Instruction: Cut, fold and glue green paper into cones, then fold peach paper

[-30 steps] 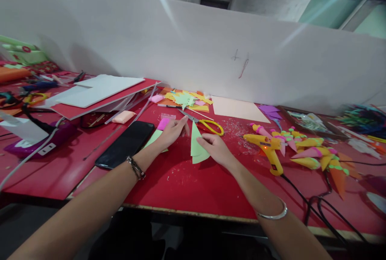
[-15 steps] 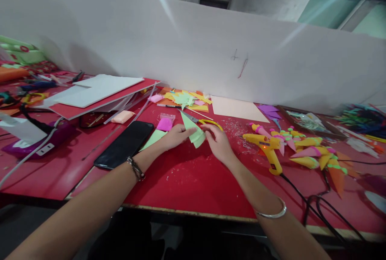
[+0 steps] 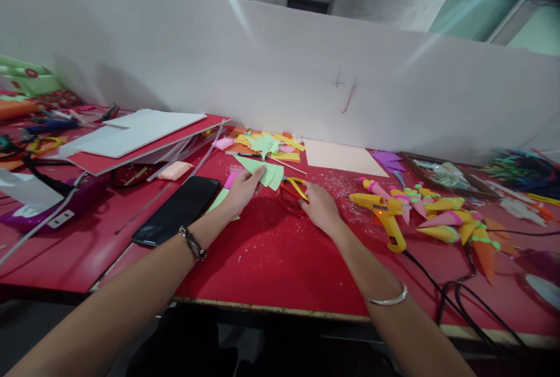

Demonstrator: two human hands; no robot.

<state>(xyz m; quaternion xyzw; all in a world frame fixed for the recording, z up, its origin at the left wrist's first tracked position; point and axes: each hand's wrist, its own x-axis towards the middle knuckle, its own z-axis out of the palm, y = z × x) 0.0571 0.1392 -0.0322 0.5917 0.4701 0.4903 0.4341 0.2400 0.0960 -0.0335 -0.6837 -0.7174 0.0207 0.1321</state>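
Note:
Pinched in my left hand (image 3: 245,189) is a folded light green piece of paper (image 3: 272,175), its narrow tip pointing to the upper left. My right hand (image 3: 321,208) has its fingers closed on the yellow handle of the scissors (image 3: 298,188); the blades are mostly hidden behind the paper. Beneath my left wrist lies more green paper (image 3: 217,202). A pink packet (image 3: 231,177) sits just behind my left hand, partly covered by it.
Left of my hands lies a black phone (image 3: 177,210). To the right stand a yellow glue gun (image 3: 385,216) with its cable and several small paper cones (image 3: 441,233). Paper scraps (image 3: 266,143) and a pale sheet (image 3: 343,157) lie at the back, before a white partition (image 3: 262,73).
The green paper has passed from my right hand to my left, moving up and left while its tip turned leftward. My right hand has taken hold of the scissors.

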